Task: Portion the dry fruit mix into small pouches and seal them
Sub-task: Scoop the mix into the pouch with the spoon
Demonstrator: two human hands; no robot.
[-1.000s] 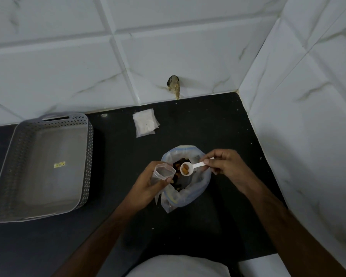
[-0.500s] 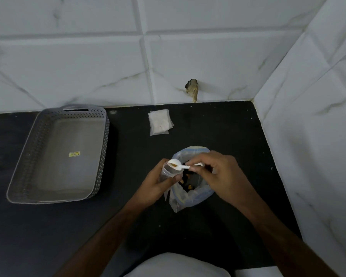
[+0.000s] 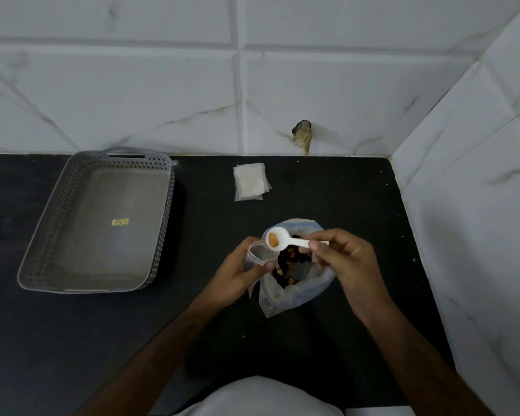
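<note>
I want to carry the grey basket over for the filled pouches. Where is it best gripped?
Grip the grey basket by the arched handle on its far short rim, near the wall, coming from above. That handle rises over the rim, while the perforated walls flare outward and offer less purchase. A matching near-side handle isn't clearly visible.

No text, brand or number can be read anywhere; the only label is a small yellow sticker (image 3: 120, 222) on the floor of the grey perforated basket (image 3: 57, 211), and its printing is too small and blurred to make out.
</note>
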